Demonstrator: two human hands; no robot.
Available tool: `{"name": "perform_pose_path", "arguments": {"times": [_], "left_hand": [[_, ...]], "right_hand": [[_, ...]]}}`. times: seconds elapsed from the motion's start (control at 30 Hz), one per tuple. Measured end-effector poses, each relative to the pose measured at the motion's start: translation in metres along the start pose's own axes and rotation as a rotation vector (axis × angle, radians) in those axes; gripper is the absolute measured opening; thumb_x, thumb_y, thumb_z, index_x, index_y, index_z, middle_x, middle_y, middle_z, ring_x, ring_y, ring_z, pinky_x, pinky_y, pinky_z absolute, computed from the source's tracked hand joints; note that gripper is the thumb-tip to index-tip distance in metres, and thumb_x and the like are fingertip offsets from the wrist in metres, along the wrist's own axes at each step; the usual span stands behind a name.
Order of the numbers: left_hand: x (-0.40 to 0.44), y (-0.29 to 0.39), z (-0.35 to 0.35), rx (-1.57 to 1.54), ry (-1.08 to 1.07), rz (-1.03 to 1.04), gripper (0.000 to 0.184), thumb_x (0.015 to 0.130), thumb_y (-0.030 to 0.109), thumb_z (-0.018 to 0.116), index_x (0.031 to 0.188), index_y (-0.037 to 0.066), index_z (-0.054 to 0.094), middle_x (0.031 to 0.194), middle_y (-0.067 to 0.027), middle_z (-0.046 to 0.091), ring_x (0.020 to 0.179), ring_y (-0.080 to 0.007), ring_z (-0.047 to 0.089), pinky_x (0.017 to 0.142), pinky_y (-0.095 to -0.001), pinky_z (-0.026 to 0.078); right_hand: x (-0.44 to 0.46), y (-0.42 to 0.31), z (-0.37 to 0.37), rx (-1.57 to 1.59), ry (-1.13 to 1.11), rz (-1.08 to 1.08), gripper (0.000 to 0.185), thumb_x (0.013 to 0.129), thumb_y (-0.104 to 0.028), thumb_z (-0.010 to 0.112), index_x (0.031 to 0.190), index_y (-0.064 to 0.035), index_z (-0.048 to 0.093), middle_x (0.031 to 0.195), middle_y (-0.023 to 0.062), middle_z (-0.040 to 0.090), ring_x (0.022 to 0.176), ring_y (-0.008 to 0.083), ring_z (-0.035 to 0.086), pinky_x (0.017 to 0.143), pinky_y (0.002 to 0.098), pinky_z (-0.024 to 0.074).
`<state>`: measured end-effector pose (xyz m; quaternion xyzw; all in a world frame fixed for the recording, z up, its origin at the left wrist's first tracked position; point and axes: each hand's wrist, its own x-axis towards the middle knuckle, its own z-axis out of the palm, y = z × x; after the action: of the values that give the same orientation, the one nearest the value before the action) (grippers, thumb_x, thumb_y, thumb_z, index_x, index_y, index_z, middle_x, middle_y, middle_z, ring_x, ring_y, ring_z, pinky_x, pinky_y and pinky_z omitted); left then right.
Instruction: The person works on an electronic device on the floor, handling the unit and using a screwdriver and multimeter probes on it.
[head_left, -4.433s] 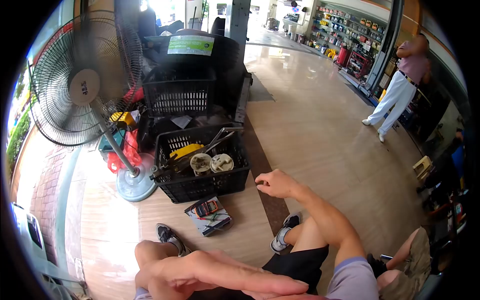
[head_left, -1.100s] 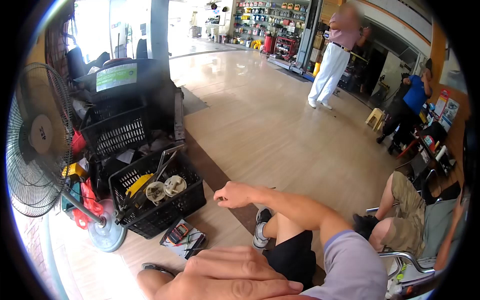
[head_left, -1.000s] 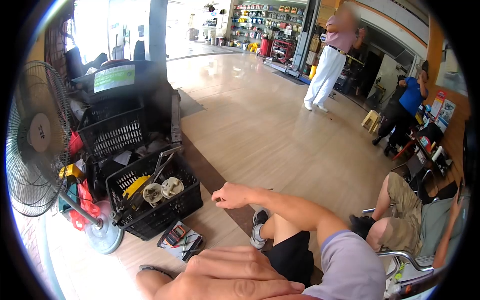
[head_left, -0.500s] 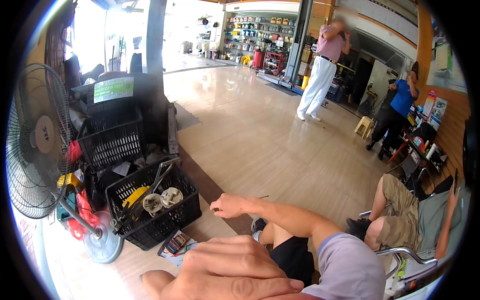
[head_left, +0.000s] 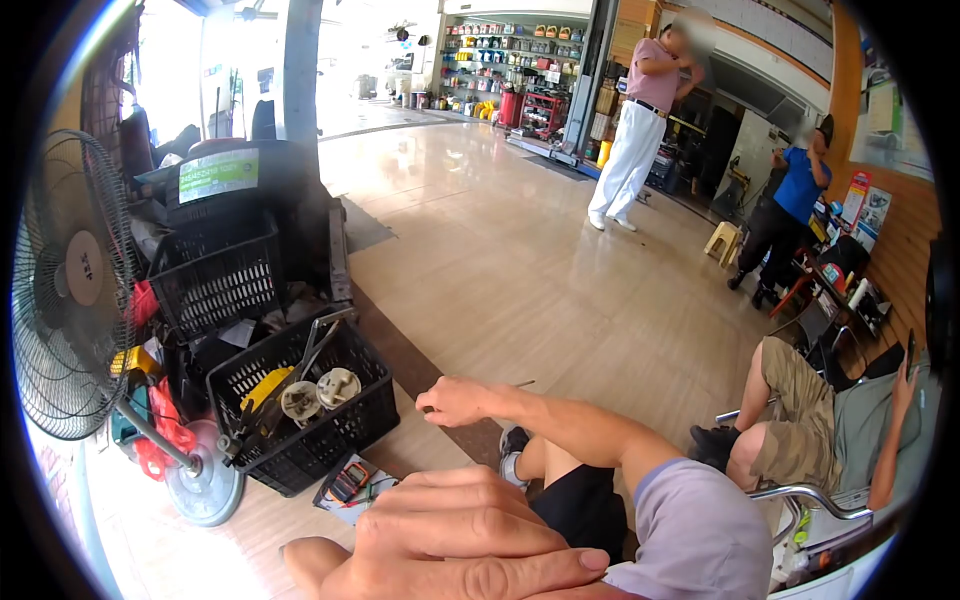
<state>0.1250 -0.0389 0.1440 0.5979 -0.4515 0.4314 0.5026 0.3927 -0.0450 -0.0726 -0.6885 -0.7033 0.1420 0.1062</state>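
Observation:
My left hand is large and close at the bottom, its fingers bent and pressed together. What lies under them is hidden. Farther out, my right hand has curled fingers, closed on something too small to make out. A thin dark rod shows just beyond its wrist; I cannot tell whether the hand holds it. Left of that hand sits a black plastic crate holding two round whitish parts, one of them a cylindrical piece, and a yellow item. A multimeter lies on the floor beside the crate.
A standing fan is at the left, near a second black crate. One person stands ahead, another in a blue top farther right. A seated person's knees are close on my right. A small stool stands behind.
The view has shifted slightly, so the surroundings sit a little farther left. My hands keep almost the same pose. The standing person in pink has changed the position of the arms.

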Motion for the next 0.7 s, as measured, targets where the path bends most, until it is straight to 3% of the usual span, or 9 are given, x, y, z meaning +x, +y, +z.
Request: {"name": "perform_pose_path", "arguments": {"times": [0.07, 0.17, 0.27, 0.4, 0.6, 0.7], "left_hand": [[-0.001, 0.005, -0.001, -0.009, -0.029, -0.122, 0.025, 0.089, 0.011, 0.072, 0.103, -0.009, 0.076, 0.082, -0.0180, 0.073, 0.067, -0.0285, 0.071, 0.061, -0.0358, 0.054], [-0.005, -0.003, 0.009, 0.062, 0.093, -0.057, 0.020, 0.085, 0.009, 0.073, 0.096, -0.008, 0.077, 0.078, -0.0146, 0.073, 0.059, -0.0224, 0.068, 0.053, -0.0295, 0.050], [-0.006, -0.006, 0.015, 0.034, 0.135, -0.133, 0.018, 0.084, 0.009, 0.075, 0.094, -0.005, 0.079, 0.077, -0.0137, 0.073, 0.058, -0.0211, 0.067, 0.053, -0.0282, 0.050], [0.003, -0.004, 0.009, -0.148, 0.005, -0.097, 0.033, 0.089, 0.023, 0.067, 0.091, -0.009, 0.074, 0.083, -0.0188, 0.071, 0.066, -0.0287, 0.067, 0.061, -0.0366, 0.053], [-0.008, -0.006, 0.009, -0.123, 0.023, -0.151, 0.021, 0.085, 0.011, 0.074, 0.090, -0.010, 0.072, 0.081, -0.0192, 0.071, 0.064, -0.0281, 0.068, 0.058, -0.0346, 0.053], [-0.005, -0.011, 0.002, -0.070, -0.008, -0.069, 0.020, 0.084, 0.009, 0.075, 0.088, -0.010, 0.072, 0.080, -0.0195, 0.071, 0.062, -0.0280, 0.067, 0.056, -0.0346, 0.052]], "right_hand": [[-0.001, 0.000, 0.001, -0.023, 0.045, -0.054, 0.029, 0.092, -0.023, 0.060, 0.109, -0.0012, 0.070, 0.088, 0.0226, 0.073, 0.083, 0.0420, 0.071, 0.078, 0.0491, 0.0564], [-0.002, 0.000, 0.002, -0.007, 0.047, -0.043, 0.030, 0.092, -0.022, 0.059, 0.110, -0.0003, 0.069, 0.088, 0.0234, 0.073, 0.084, 0.0420, 0.071, 0.078, 0.0492, 0.0563], [-0.003, -0.003, -0.001, -0.004, 0.062, -0.044, 0.031, 0.092, -0.022, 0.059, 0.111, 0.0001, 0.069, 0.088, 0.0238, 0.073, 0.083, 0.0420, 0.071, 0.078, 0.0490, 0.0563], [-0.004, -0.008, -0.011, 0.046, 0.009, 0.032, 0.031, 0.090, -0.022, 0.058, 0.111, -0.0042, 0.071, 0.100, 0.0249, 0.073, 0.097, 0.0431, 0.069, 0.087, 0.0513, 0.0552], [-0.007, -0.004, -0.008, 0.025, 0.029, 0.035, 0.029, 0.090, -0.023, 0.059, 0.109, -0.0045, 0.071, 0.097, 0.0248, 0.073, 0.095, 0.0429, 0.070, 0.086, 0.0511, 0.0560], [-0.005, 0.004, 0.001, -0.003, 0.042, 0.020, 0.029, 0.090, -0.024, 0.060, 0.110, -0.0049, 0.071, 0.097, 0.0249, 0.073, 0.095, 0.0430, 0.070, 0.085, 0.0510, 0.0563]]}}
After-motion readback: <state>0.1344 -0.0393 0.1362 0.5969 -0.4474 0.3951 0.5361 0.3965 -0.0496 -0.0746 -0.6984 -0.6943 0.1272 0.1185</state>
